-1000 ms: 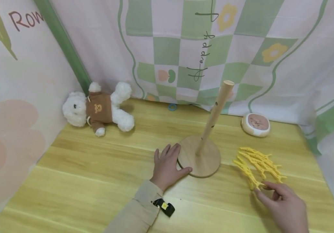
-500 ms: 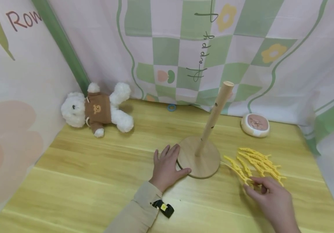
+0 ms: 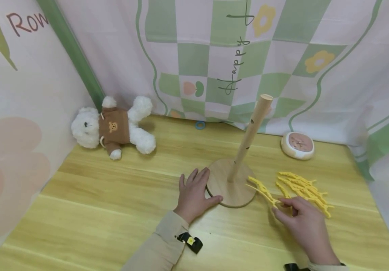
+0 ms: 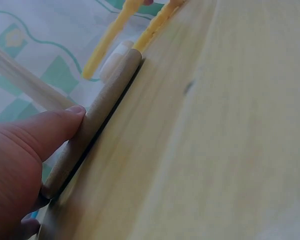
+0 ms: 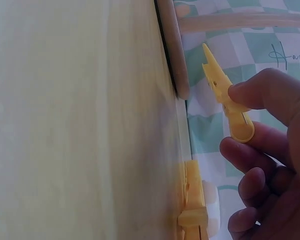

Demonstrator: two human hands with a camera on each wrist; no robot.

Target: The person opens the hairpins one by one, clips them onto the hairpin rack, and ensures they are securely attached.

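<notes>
Pinching a yellow branched piece [image 5: 220, 89]: the right hand [image 3: 304, 224].
Left hand [image 3: 196, 197], fingers outstretched, touches the wooden base [image 3: 241, 195] near its eight o'clock edge.

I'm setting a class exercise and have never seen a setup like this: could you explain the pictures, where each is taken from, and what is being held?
There is no machine here: a person works barehanded. The wide picture comes from a camera on the head, looking down; the two close ones come from cameras on the left and right wrists.

On the yellowish wood-grain table, the left hand touches the edge of a round wooden base with an upright wooden pole. The right hand pinches a thin, yellow, branched piece. Similar yellow pieces lie nearby. Farther back are a white plush toy in a brown top, a small blue ring and a rounded white-and-pink object.
</notes>
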